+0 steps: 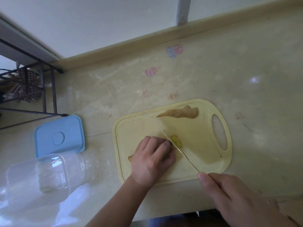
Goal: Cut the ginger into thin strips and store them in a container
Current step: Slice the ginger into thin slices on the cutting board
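On a pale yellow cutting board (205,128) my left hand (152,159) presses down on a piece of ginger, whose brown end (130,158) shows at the hand's left. A cut yellow-green ginger slice (176,141) lies just right of the fingertips. The knife (178,150) runs diagonally between them, its edge down on the ginger, held by my right hand (229,195). A larger unpeeled ginger root (180,112) rests at the board's far edge. A clear plastic container (39,177) stands at the left with its blue lid (59,136) beside it.
The board lies on a beige stone counter (246,71) with faded coloured marks. A raised back edge (147,36) meets the wall. A dark metal rack (27,89) stands at the far left. The counter's front edge runs just below my hands.
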Motion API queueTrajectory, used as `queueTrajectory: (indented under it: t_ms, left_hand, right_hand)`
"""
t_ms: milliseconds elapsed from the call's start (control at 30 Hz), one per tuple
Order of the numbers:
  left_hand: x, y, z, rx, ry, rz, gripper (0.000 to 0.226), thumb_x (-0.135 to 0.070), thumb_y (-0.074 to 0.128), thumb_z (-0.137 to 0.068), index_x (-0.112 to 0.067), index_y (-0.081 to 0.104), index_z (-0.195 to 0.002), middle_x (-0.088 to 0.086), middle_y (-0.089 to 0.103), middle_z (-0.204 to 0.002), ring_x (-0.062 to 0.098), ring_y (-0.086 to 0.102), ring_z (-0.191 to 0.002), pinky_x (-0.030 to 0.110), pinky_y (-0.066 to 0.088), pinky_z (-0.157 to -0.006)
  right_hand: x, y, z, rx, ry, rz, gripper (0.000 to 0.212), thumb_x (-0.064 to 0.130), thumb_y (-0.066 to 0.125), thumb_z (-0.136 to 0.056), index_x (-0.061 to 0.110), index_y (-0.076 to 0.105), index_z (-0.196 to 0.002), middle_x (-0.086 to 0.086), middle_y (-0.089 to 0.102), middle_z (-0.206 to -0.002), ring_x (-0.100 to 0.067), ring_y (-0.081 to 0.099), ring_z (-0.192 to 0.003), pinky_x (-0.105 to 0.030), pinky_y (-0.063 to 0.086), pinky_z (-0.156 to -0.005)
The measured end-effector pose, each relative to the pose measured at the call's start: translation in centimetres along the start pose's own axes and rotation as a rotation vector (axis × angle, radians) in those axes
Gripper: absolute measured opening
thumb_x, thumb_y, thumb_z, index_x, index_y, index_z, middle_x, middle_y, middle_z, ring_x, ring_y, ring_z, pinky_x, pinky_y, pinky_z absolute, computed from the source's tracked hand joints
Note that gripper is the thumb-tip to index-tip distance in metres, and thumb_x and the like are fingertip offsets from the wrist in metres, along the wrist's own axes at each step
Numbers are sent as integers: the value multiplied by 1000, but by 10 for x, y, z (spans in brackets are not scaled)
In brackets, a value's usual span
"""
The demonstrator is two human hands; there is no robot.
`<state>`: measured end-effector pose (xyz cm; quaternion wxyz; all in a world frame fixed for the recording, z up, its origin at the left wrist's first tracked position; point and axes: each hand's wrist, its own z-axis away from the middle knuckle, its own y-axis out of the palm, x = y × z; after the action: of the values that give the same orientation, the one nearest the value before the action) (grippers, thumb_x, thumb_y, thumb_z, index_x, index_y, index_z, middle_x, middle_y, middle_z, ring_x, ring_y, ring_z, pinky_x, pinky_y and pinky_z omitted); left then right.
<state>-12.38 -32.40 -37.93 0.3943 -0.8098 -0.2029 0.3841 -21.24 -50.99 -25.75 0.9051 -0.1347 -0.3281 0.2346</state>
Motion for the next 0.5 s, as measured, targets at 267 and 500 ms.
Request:
queueTrajectory:
  t_ms: [267, 500]
  left_hand:
    - [1, 1, 1, -14, 20, 21, 15, -10, 80, -80, -12, 65, -83, 3, 64, -82, 24, 54, -66, 33, 50, -60]
    - [1, 2, 0, -13, 29, 39, 15, -10, 79, -81, -12, 64, -79, 3, 64, -81, 26, 55, -65, 34, 49, -60]
  right_hand:
    - [1, -2, 3, 43, 66, 92, 105, 80, 11, -71, 3, 71, -108, -12, 73, -93, -5, 50, -96, -3, 38, -64]
    - [4, -2, -16, 73, 4, -8, 74, 83, 16, -71, 14, 44, -67, 5, 49, -54, -8, 52, -56, -17, 42, -64]
